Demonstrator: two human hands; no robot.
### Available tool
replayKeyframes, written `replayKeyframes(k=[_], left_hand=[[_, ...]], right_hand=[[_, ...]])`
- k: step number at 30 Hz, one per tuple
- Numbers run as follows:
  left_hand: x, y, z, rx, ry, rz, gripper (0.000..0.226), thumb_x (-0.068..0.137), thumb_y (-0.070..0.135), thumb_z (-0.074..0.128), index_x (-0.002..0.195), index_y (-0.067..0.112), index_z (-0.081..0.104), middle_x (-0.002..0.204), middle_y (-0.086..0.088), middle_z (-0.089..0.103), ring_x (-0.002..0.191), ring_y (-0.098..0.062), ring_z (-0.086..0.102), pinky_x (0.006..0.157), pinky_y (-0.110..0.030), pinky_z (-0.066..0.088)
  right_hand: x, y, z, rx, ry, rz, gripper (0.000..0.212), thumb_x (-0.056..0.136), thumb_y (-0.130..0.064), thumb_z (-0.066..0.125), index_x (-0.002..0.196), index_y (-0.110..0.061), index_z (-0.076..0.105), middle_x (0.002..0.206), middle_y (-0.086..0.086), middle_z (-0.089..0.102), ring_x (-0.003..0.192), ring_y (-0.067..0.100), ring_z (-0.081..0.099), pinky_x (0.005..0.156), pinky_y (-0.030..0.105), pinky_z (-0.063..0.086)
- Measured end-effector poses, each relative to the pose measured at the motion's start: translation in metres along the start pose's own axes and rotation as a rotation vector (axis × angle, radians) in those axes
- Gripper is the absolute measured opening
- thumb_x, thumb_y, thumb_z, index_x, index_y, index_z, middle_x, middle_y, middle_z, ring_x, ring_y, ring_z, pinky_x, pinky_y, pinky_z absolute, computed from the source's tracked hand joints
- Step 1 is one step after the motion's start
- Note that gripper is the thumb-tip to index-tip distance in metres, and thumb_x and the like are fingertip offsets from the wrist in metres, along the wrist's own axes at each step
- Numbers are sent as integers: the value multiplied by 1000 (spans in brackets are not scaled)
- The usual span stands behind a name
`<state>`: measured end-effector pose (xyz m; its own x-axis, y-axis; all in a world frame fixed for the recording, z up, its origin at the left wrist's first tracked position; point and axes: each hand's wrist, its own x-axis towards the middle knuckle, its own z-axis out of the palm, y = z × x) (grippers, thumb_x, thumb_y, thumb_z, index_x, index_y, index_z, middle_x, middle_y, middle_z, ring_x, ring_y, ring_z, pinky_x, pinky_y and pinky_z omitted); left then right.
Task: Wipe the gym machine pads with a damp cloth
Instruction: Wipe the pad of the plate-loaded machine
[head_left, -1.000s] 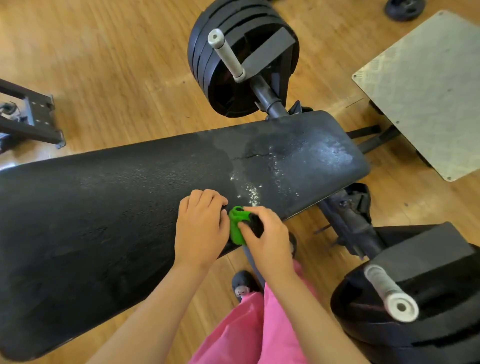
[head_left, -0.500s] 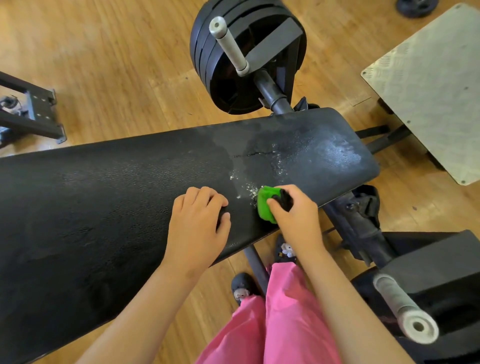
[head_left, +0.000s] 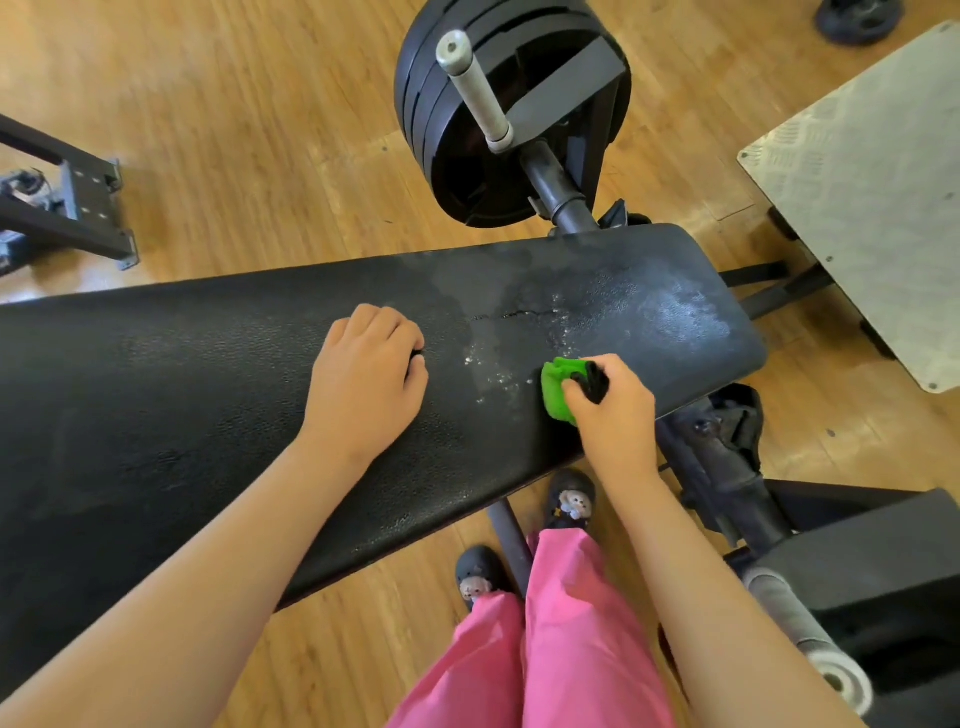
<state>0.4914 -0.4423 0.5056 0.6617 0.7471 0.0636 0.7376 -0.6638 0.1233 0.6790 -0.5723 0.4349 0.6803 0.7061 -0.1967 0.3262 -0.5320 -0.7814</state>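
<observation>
A long black gym pad (head_left: 208, 415) runs across the view. Its right end is wet, with white specks and a short crack (head_left: 511, 314). My right hand (head_left: 615, 415) grips a bunched green cloth (head_left: 556, 387) with a black part, and presses it on the pad near the front edge, just right of the specks. My left hand (head_left: 363, 384) rests on the middle of the pad with its fingers curled under and nothing seen in it.
Black weight plates (head_left: 519, 171) on a grey-sleeved post stand just behind the pad. More plates with a grey post (head_left: 810, 639) sit at the lower right. A metal footplate (head_left: 872, 182) is at the right, a steel frame (head_left: 67, 213) at the left. My pink trousers and black shoes (head_left: 569, 499) are below the pad.
My right hand has slid the green cloth to the right along the pad's front edge, away from my left hand. The left hand has stayed where it was.
</observation>
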Motion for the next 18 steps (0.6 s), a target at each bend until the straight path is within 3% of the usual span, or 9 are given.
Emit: replayKeyframes(k=[3, 7, 12, 18], left_hand=[[0, 1, 2, -8, 20, 0, 7, 84, 12, 63, 90, 9, 64, 93, -5, 62, 96, -26, 55, 84, -36, 39], [0, 2, 1, -29, 28, -5, 8, 82, 10, 64, 91, 10, 64, 93, -5, 62, 96, -27, 55, 84, -34, 37], [0, 1, 0, -64, 23, -22, 8, 83, 10, 64, 92, 11, 65, 94, -3, 62, 97, -25, 55, 85, -35, 38], [0, 1, 3, -66, 50, -15, 7, 84, 11, 63, 91, 11, 65, 93, -2, 63, 96, -24, 55, 87, -32, 36]], right_hand=[[-18, -17, 5, 57, -3, -18, 16, 83, -15, 67, 98, -16, 61, 94, -1, 64, 92, 17, 59, 79, 27, 42], [-53, -55, 34, 166, -101, -174, 22, 82, -15, 68, 103, -18, 62, 98, -5, 63, 96, 11, 55, 83, 22, 42], [-32, -43, 36, 134, -70, -238, 24, 83, -17, 67, 106, -13, 63, 100, -2, 62, 97, 13, 52, 83, 18, 36], [10, -9, 13, 60, 35, -72, 16, 87, -16, 65, 102, -14, 59, 97, 1, 61, 95, 22, 56, 76, 23, 35]])
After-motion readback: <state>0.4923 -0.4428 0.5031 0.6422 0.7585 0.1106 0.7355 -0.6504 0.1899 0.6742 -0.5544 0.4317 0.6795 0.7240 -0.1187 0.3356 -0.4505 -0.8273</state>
